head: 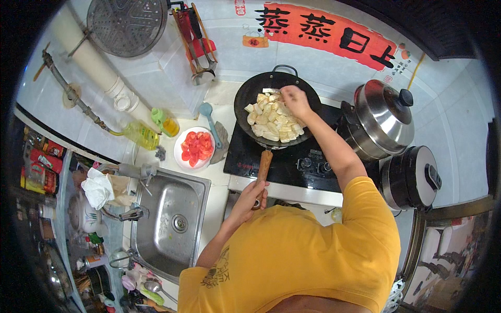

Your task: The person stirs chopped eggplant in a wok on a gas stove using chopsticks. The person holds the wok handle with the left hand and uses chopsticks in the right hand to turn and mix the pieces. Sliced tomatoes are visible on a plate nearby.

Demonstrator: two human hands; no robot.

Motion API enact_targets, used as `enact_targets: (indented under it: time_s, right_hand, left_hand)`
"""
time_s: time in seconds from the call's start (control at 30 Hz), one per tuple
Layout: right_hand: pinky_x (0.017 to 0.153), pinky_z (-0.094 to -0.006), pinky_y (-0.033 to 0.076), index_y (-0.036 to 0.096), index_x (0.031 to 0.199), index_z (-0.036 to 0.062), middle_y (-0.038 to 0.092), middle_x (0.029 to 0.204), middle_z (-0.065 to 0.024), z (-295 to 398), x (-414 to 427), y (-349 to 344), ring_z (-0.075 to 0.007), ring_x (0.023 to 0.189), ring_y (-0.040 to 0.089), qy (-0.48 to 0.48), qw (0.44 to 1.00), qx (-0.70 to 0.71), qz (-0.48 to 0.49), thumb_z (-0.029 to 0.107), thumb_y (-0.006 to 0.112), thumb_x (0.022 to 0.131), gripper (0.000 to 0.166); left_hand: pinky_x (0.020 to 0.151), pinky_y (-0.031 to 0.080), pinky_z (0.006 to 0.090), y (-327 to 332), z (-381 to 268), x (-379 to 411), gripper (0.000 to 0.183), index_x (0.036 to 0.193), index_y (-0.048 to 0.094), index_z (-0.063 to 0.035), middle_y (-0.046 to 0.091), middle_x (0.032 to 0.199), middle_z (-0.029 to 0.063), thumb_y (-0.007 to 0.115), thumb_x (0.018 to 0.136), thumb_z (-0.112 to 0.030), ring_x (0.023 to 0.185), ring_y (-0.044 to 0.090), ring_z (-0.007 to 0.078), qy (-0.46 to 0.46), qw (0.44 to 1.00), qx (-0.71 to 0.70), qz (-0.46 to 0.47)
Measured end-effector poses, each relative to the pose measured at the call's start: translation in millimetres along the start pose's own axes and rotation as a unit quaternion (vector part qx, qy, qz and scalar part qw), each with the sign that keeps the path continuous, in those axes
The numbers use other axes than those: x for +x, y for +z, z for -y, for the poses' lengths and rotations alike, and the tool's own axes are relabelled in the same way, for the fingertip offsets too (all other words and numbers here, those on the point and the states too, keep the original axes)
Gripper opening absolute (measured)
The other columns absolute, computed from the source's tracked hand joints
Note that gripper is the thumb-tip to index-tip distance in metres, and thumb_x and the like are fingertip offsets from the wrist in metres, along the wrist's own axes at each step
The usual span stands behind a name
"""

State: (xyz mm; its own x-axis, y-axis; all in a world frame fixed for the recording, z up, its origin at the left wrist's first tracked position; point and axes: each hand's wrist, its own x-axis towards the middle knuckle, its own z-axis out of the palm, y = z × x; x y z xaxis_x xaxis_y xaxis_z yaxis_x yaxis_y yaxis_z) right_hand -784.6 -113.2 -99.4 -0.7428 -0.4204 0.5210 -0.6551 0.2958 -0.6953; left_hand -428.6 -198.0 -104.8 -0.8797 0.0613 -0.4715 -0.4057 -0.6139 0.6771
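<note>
A black wok (244, 88) with a wooden handle (265, 162) stands on the black glass cooktop (250, 156). Many pale, yellowish-white chunks of food, perhaps tofu, lie in it (272, 117). My left hand (251, 198) is closed around the lower end of the handle. Over the back right part of the wok is my right hand (294, 101), its fingers bent down at the edge of the chunks; whether it pinches a piece cannot be seen. Left of the wok, a white plate (178, 154) holds cut tomatoes (197, 148), beside a blue-grey spatula (211, 123).
A steel sink (166, 242) lies at the left front. Two oil bottles (141, 135) (166, 122) stand by the wall. To the right are a lidded steel pot (385, 117) and an electric cooker (411, 178). A ladle (202, 76) hangs in a rack at the back.
</note>
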Motion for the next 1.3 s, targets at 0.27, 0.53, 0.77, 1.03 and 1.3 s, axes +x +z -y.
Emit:
enact_targets:
  time_s: [0.27,0.53,0.77,1.03,1.3]
  right_hand:
    - [0.059,-0.0223,0.048,0.062,0.09,-0.0003,0.065,0.074,-0.0059,6,12,-34,-0.0116,0.063,0.064,0.167,0.98,0.1,-0.05,0.02,0.055,0.089,0.022]
    - [0.056,-0.0227,0.047,0.063,0.089,-0.0005,0.061,0.07,-0.0035,37,7,-36,-0.0099,0.061,0.061,0.176,0.976,0.119,-0.049,0.021,0.058,0.088,0.022]
    - [0.059,-0.0256,0.049,0.062,0.092,-0.0011,0.063,0.073,-0.0075,27,3,-12,-0.013,0.063,0.063,0.121,0.985,0.106,0.057,0.023,0.058,0.089,0.025]
    - [0.061,-0.0242,0.049,0.064,0.09,-0.0012,0.066,0.074,-0.0068,8,10,2,-0.0111,0.066,0.064,0.161,0.981,0.104,0.027,0.024,0.056,0.09,0.026]
    - [0.06,-0.0244,0.049,0.063,0.083,-0.0011,0.065,0.073,-0.0058,8,13,-4,-0.0116,0.068,0.066,0.199,0.955,0.205,-0.079,0.022,0.057,0.088,0.024]
  left_hand:
    - [0.044,0.039,0.0228,0,-1,1,0.029,0.106,0.051,-0.0063,0.052,0.071,0.0,0.049,0.094,-0.033,0.052,0.049,0.0089,0.005,1.0,0.009,0.007]
    - [0.043,0.04,0.024,-1,-1,0,0.03,0.106,0.051,-0.0042,0.051,0.073,0.0017,0.051,0.094,-0.032,0.05,0.05,0.0111,0.004,1.0,0.015,-0.004]
    - [0.044,0.04,0.0241,-3,0,0,0.03,0.106,0.051,-0.0045,0.051,0.072,0.0014,0.051,0.094,-0.032,0.05,0.05,0.0112,0.006,1.0,0.006,0.005]
    - [0.044,0.039,0.0237,0,-3,-1,0.031,0.106,0.051,-0.0047,0.051,0.072,0.0008,0.051,0.094,-0.033,0.051,0.05,0.0106,0.005,1.0,0.02,0.001]
    - [0.044,0.039,0.0232,-1,-1,0,0.031,0.107,0.05,-0.0044,0.051,0.073,0.0009,0.05,0.094,-0.033,0.051,0.05,0.01,-0.002,1.0,0.015,0.0]
